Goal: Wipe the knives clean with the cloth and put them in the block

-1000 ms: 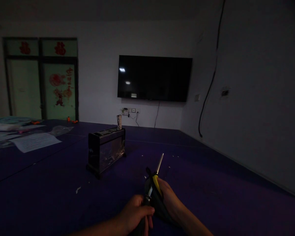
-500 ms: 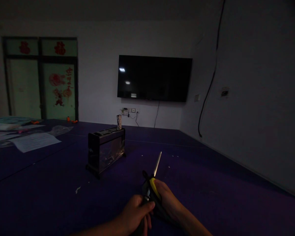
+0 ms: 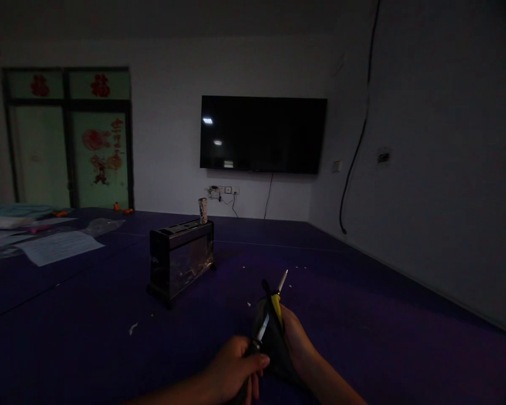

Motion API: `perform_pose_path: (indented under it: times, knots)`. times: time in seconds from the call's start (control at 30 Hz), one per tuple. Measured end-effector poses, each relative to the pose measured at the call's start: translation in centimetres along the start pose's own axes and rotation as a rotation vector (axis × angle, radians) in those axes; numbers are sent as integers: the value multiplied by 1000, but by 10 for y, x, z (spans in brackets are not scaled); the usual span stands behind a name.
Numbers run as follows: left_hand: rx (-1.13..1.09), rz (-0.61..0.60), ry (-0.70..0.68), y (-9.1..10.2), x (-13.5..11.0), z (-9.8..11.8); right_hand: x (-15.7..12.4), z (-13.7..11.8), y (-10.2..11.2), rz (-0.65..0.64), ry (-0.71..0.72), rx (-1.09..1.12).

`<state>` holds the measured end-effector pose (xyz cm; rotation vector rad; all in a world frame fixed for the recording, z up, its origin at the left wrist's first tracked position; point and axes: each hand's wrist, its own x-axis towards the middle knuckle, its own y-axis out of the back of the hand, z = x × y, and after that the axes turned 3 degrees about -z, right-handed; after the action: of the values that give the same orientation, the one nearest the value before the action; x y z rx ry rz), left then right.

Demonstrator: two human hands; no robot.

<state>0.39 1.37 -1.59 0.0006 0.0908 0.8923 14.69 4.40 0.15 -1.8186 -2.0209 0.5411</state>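
Both hands busy, looked about halfway there

So you had a black-handled tool [image 3: 263,327] in your left hand [image 3: 231,363], fingers wrapped round the handle and thumb pressed along it, the metal shaft pointing up and away from you. Your right hand [image 3: 297,337] was closed round a yellow-edged dark piece [image 3: 275,340], just beyond your left thumb and over the near side of the purple tabletop [image 3: 341,320]. A metal tip [image 3: 283,280] poked out past the yellow edge. It roughly lined up with the shaft, so I'd guess one blade crossing behind, but honestly couldn't tell in that light.

Progress-wise: the two pieces were already together and neither was set down, so I'd call it unfinished. White scraps [image 3: 133,328] lay about, and a toaster-like box [image 3: 183,259] stood farther off, patterned cylinder [image 3: 203,211] upright on top, well apart from your hands
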Motion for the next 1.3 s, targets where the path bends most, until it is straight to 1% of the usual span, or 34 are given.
perform_pose_path:
  times: [0.13,0.27,0.53,0.8,0.93,1.1,1.3]
  knots:
    - [34,32,-17,0,0,1,1,0,-1,9,-22,22]
    - [45,28,-5,0,-1,5,-2,-1,-4,13,-3,12]
    - [-25,55,-29,-2,-3,7,-8,-4,-11,-40,28,-61]
    - [-50,68,-43,-2,-2,4,-11,-1,-10,-63,46,-150]
    - [-25,85,-35,-4,-4,7,-10,-1,-11,-66,41,-143]
    - [-4,72,-44,-7,-5,12,-9,-2,-11,-86,12,-95]
    - [17,79,3,-5,-2,7,-5,1,-6,-27,4,-25]
